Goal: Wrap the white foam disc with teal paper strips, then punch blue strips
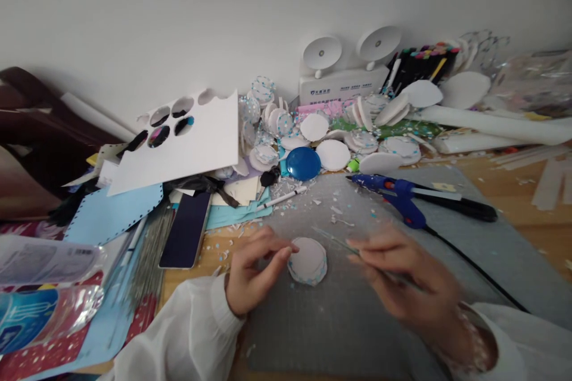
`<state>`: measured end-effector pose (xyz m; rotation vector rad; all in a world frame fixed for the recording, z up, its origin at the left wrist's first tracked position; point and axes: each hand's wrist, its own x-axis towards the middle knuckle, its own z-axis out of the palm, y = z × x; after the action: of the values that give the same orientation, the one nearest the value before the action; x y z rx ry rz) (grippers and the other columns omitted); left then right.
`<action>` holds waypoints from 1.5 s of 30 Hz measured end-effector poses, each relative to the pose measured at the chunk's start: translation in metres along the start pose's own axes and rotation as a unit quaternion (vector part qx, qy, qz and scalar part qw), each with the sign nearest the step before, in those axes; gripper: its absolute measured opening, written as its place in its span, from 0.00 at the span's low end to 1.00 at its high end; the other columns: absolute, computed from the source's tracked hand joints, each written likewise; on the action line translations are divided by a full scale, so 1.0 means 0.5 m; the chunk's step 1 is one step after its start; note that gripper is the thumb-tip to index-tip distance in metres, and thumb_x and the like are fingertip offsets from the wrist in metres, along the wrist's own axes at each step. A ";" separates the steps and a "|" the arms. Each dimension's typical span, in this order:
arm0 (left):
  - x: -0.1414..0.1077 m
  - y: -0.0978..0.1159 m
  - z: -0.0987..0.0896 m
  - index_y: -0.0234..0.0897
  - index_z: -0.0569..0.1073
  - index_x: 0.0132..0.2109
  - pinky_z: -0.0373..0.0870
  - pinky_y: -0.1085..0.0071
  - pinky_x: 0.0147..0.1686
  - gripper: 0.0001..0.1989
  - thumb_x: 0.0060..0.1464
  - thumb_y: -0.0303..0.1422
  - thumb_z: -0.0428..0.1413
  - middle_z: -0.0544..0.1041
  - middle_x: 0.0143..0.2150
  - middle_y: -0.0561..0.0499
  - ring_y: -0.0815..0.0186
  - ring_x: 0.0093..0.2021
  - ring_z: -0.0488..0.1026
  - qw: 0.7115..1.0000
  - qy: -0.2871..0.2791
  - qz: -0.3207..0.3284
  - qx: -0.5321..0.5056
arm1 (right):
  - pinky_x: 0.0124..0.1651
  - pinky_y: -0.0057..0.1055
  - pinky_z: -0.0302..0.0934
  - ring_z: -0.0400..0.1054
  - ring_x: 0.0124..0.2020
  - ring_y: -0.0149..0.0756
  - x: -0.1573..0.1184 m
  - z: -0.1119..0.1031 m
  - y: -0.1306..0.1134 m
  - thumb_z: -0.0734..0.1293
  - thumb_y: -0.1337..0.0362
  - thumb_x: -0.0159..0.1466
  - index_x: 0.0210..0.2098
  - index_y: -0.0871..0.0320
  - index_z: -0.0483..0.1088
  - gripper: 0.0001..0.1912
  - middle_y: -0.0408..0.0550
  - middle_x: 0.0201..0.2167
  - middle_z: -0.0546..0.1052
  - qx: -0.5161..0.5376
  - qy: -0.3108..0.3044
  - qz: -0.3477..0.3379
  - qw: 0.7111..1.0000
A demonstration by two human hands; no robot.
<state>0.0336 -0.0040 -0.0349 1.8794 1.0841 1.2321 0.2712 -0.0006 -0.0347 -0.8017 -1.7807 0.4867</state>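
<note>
Sleeves [192, 321] edge the frame's bottom, the right hand [406, 277] pinching a stick [335, 239], while the left hand [255, 274], its grip unclear, should steady the central disc [309, 259] lightly by its rim

A matt, papery face is seen on the white disc [307, 257], smooth gloss on the blue disc [304, 164], a wooden finish on the tabletop [509, 190].

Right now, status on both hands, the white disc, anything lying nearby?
Left hand at edge of white disc, disc lying on gray mat. Right hand blurred, pinching thin tool. Blue glue gun on mat beyond right hand.
</note>
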 end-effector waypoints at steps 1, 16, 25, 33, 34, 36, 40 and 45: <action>-0.002 0.010 0.001 0.36 0.79 0.36 0.63 0.72 0.26 0.09 0.61 0.31 0.54 0.76 0.26 0.50 0.68 0.25 0.68 1.000 -0.007 -0.013 -0.008 | 0.37 0.32 0.73 0.75 0.35 0.34 -0.003 -0.005 -0.003 0.68 0.77 0.57 0.43 0.51 0.72 0.17 0.46 0.36 0.80 -0.023 -0.034 -0.056 0.998; -0.018 0.055 0.017 0.30 0.75 0.25 0.53 0.75 0.22 0.26 0.56 0.50 0.55 0.68 0.20 0.51 0.73 0.21 0.58 0.952 -0.072 -0.253 -0.154 | 0.51 0.31 0.68 0.72 0.43 0.30 -0.001 -0.001 -0.027 0.59 0.73 0.66 0.38 0.56 0.73 0.12 0.44 0.38 0.78 -0.178 -0.128 -0.295 0.930; -0.006 -0.051 -0.002 0.34 0.70 0.26 0.52 0.75 0.24 0.23 0.61 0.47 0.50 0.60 0.20 0.56 0.72 0.22 0.56 0.960 0.035 -0.247 -0.125 | 0.34 0.37 0.61 0.64 0.28 0.36 -0.041 -0.102 0.104 0.66 0.71 0.51 0.29 0.52 0.59 0.11 0.42 0.27 0.66 -0.286 0.202 0.020 0.936; -0.006 -0.061 0.003 0.34 0.67 0.26 0.51 0.76 0.20 0.22 0.62 0.46 0.49 0.62 0.19 0.57 0.74 0.19 0.55 0.953 0.016 -0.260 -0.155 | 0.41 0.54 0.63 0.64 0.37 0.51 -0.034 -0.076 0.168 0.63 0.60 0.54 0.42 0.59 0.61 0.17 0.54 0.35 0.66 -0.387 0.116 0.135 0.905; -0.006 -0.061 0.003 0.34 0.67 0.26 0.51 0.77 0.21 0.22 0.62 0.46 0.49 0.62 0.19 0.57 0.74 0.20 0.55 0.952 0.017 -0.261 -0.158 | 0.42 0.55 0.62 0.64 0.38 0.53 -0.033 -0.075 0.165 0.62 0.60 0.54 0.42 0.60 0.62 0.17 0.55 0.35 0.67 -0.409 0.094 0.134 0.898; -0.006 -0.061 0.002 0.34 0.67 0.26 0.52 0.77 0.21 0.22 0.62 0.45 0.50 0.62 0.19 0.57 0.74 0.20 0.56 0.951 0.018 -0.262 -0.162 | 0.43 0.55 0.61 0.64 0.40 0.56 -0.028 -0.072 0.159 0.61 0.59 0.56 0.43 0.62 0.63 0.18 0.58 0.36 0.68 -0.445 0.049 0.133 0.884; -0.006 -0.064 0.003 0.34 0.66 0.25 0.54 0.78 0.21 0.23 0.62 0.46 0.51 0.63 0.19 0.57 0.75 0.20 0.57 0.948 0.015 -0.264 -0.176 | 0.40 0.52 0.62 0.64 0.37 0.56 -0.022 -0.069 0.156 0.58 0.59 0.59 0.40 0.64 0.63 0.15 0.60 0.33 0.68 -0.494 -0.014 0.147 0.857; -0.004 -0.057 0.008 0.36 0.65 0.27 0.52 0.79 0.15 0.22 0.61 0.48 0.50 0.65 0.15 0.58 0.75 0.14 0.56 0.940 -0.013 -0.270 -0.210 | 0.36 0.47 0.63 0.64 0.31 0.51 -0.022 -0.065 0.161 0.54 0.59 0.62 0.34 0.59 0.61 0.11 0.55 0.28 0.67 -0.502 -0.028 0.163 0.849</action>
<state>0.0285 0.0073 -0.0611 1.1673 1.1151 1.0084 0.3269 0.0452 -0.0845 -1.8447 -1.9166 -0.2901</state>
